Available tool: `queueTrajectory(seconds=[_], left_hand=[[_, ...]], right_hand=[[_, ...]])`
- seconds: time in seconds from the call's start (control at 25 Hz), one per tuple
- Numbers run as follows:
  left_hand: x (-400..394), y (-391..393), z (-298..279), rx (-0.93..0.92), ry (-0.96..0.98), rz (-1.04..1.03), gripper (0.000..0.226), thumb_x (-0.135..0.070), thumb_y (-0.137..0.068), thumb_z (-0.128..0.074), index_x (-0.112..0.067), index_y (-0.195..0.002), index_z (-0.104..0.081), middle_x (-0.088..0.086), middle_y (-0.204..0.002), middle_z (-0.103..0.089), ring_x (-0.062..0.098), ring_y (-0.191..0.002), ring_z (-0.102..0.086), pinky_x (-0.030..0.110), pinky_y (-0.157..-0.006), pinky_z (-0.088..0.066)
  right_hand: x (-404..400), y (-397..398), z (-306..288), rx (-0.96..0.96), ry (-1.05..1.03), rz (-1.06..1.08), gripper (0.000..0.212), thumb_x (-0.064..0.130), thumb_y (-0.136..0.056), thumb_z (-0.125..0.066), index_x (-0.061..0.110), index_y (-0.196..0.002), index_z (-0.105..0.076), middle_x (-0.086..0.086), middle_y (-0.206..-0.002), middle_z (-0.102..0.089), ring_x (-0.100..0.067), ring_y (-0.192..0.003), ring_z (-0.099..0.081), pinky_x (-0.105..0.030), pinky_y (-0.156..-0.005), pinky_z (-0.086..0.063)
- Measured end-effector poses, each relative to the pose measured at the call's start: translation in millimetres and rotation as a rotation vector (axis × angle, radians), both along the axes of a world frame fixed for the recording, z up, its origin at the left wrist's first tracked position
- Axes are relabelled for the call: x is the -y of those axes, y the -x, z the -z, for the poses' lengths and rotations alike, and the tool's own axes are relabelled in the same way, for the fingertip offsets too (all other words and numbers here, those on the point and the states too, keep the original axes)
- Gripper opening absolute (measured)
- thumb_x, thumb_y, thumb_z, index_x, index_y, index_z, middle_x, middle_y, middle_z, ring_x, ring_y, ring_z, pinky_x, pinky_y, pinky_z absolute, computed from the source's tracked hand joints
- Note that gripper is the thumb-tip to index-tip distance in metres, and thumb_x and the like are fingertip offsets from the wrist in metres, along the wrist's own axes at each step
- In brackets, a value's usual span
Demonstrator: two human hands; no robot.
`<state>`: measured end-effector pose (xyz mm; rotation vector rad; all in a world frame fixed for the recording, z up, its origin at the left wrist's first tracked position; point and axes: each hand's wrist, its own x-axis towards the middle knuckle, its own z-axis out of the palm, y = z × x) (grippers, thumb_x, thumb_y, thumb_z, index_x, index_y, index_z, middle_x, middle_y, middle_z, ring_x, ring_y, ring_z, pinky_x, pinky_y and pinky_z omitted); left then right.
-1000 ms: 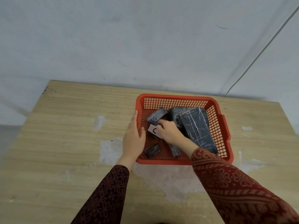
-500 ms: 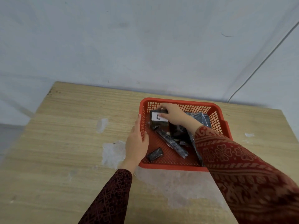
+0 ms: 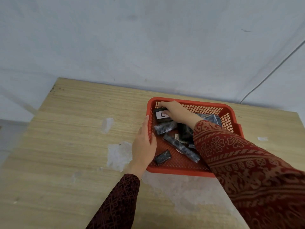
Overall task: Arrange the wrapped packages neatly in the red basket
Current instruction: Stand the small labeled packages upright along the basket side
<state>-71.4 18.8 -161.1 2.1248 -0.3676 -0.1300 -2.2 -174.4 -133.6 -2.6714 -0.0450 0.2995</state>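
A red basket (image 3: 228, 111) sits on the wooden table and holds several dark wrapped packages. My right hand (image 3: 175, 111) reaches into its far left corner and grips a small black package with a white label (image 3: 161, 115). Below it lie a short dark package (image 3: 165, 127), a long thin package (image 3: 181, 147) and a small package (image 3: 162, 157) near the front left. A large dark package (image 3: 209, 118) at the right is mostly hidden by my right sleeve. My left hand (image 3: 144, 146) clasps the basket's left wall, thumb inside.
The wooden table (image 3: 79, 146) has pale worn patches (image 3: 118, 155) left of the basket and in front of it. A grey wall runs along the table's far edge, with a thin cable (image 3: 270, 72) hanging at the right.
My right hand carried the labelled package from the basket's middle to its far left corner. My left hand kept its hold on the left wall.
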Motion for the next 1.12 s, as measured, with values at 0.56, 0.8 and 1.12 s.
queueTrajectory(seconds=[0.56, 0.8, 1.12], left_hand=[[1, -1, 2, -0.003, 0.002, 0.002, 0.068, -0.016, -0.094, -0.048, -0.035, -0.151, -0.015, 0.000, -0.144, -0.048, 0.016, -0.119, -0.053, 0.018, -0.085, -0.041], [1, -2, 2, 0.008, -0.010, 0.001, 0.069, -0.016, -0.093, -0.049, -0.033, -0.151, -0.016, 0.000, -0.145, -0.046, 0.014, -0.118, -0.053, 0.015, -0.082, -0.039], [0, -3, 3, -0.012, -0.018, -0.002, 0.068, -0.016, -0.094, -0.049, -0.034, -0.151, -0.016, -0.003, -0.148, -0.043, 0.004, -0.120, -0.047, 0.007, -0.083, -0.033]], right_hand=[[-24, 30, 43, -0.018, 0.049, 0.303, 0.052, 0.034, -0.088, -0.062, 0.009, -0.133, -0.050, -0.017, -0.131, -0.045, -0.035, -0.122, -0.041, -0.044, -0.101, -0.041], [-30, 51, 25, 0.232, 0.115, 0.200, 0.026, 0.014, -0.089, -0.060, 0.006, -0.113, -0.058, -0.014, -0.118, -0.056, -0.030, -0.114, -0.048, -0.040, -0.088, -0.048], [-23, 87, 26, 0.026, 0.386, -0.155, 0.043, 0.015, -0.081, -0.068, 0.010, -0.118, -0.045, -0.011, -0.121, -0.050, -0.027, -0.108, -0.049, -0.040, -0.079, -0.050]])
